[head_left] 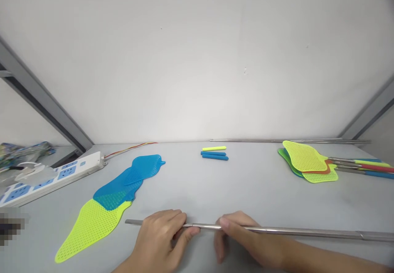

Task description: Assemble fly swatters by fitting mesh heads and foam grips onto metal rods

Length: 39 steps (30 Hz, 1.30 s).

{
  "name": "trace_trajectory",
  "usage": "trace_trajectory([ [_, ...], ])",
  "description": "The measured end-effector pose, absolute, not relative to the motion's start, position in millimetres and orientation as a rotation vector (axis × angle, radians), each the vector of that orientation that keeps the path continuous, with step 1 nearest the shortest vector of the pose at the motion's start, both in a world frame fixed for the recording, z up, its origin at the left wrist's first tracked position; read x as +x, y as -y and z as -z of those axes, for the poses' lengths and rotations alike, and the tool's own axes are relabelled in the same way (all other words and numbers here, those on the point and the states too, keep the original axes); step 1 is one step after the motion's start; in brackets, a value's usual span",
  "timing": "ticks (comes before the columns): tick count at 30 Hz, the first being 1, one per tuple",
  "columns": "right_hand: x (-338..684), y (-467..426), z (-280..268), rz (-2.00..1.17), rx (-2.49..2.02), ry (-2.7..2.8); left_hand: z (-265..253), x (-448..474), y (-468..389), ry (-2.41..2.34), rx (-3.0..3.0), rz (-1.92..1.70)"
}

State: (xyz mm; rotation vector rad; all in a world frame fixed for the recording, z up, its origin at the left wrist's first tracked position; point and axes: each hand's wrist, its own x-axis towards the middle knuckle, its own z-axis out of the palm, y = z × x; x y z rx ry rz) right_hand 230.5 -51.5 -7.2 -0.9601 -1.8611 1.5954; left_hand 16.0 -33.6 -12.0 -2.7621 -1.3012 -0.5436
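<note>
A thin metal telescopic rod (295,231) runs level across the front of the table, its flattened tip at the left. My left hand (164,238) is closed round it near that tip, thumb and fingers pinching. Farther right, my right hand (238,236) grips the same rod between thumb and fingers. Just left of my left hand lies a yellow-green fly swatter head (92,228), partly under a blue swatter head (115,189). Another blue swatter head (146,168) overlaps that one at the back.
One yellow handle sleeve (214,148) and two blue handle sleeves (214,157) lie at the back middle. Assembled fly swatters (304,156) are stacked at the right. More metal rods (286,141) lie along the wall. A white power strip (89,164) with a plug stands at the left.
</note>
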Motion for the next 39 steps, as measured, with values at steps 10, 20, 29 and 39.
trace_trajectory([
  [10, 231.2, 48.2, 6.1, -1.635, -0.936, 1.833, 9.8, 18.5, 35.9, 1.371, -2.909, 0.578],
  [20, 229.7, 46.0, 3.1, -1.62, -1.016, 1.722, -8.4, 6.8, 23.3, 1.4, -3.069, 0.629],
  [29, 230.4, 47.3, 4.2, -1.613, -1.042, 1.714, -19.1, 11.1, 22.7, 1.483, -3.151, 0.396],
  [39, 230.5, 43.7, 5.0, -1.627, -0.979, 1.715, -18.4, 9.2, 22.2, 1.453, -3.122, 0.437],
])
